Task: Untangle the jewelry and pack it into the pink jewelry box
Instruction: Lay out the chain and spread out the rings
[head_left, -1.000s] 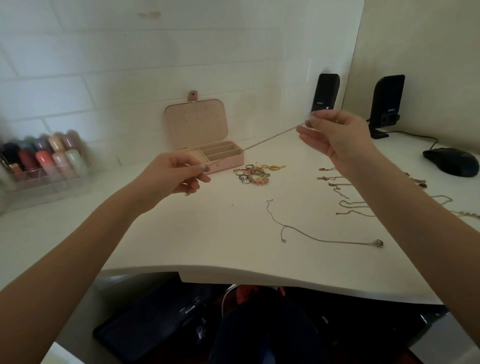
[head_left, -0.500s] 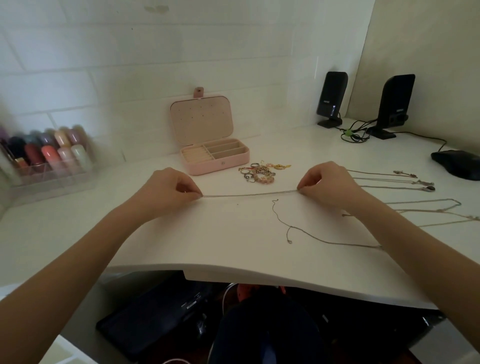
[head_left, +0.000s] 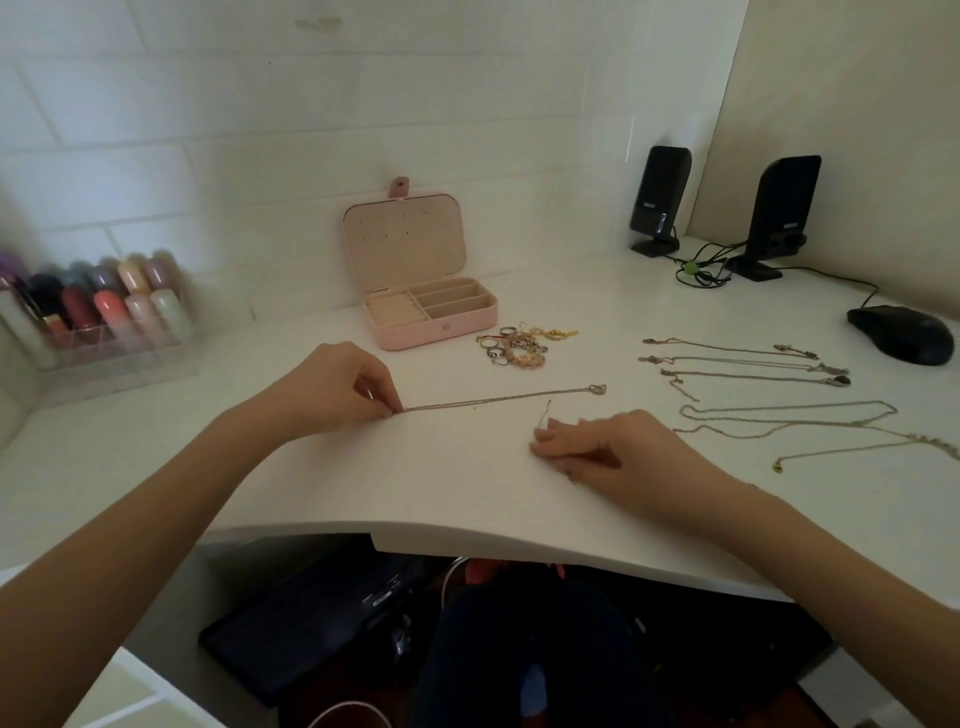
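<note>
The pink jewelry box (head_left: 441, 327) stands open at the back of the white desk (head_left: 467, 493), its compartments bare. A long necklace (head_left: 498, 399) lies stretched straight on the desk. My left hand (head_left: 332, 387) pinches its left end, and its pendant end lies free at the right. My right hand (head_left: 597, 449) rests on the desk below that end, fingers curled onto a second thin chain (head_left: 544, 415). Only the chain's tip shows beyond my fingertips.
A heap of rings and bracelets (head_left: 519, 345) lies right of the box. Several necklaces (head_left: 753, 364) are laid out in rows at the right. A black mouse (head_left: 904, 335), two speakers (head_left: 660, 200) with cables, and a clear organiser of bottles (head_left: 104, 312) stand around the edges.
Both hands lowered the stretched necklace from the air onto the desk. My right hand then let go of its end and moved down onto the second chain.
</note>
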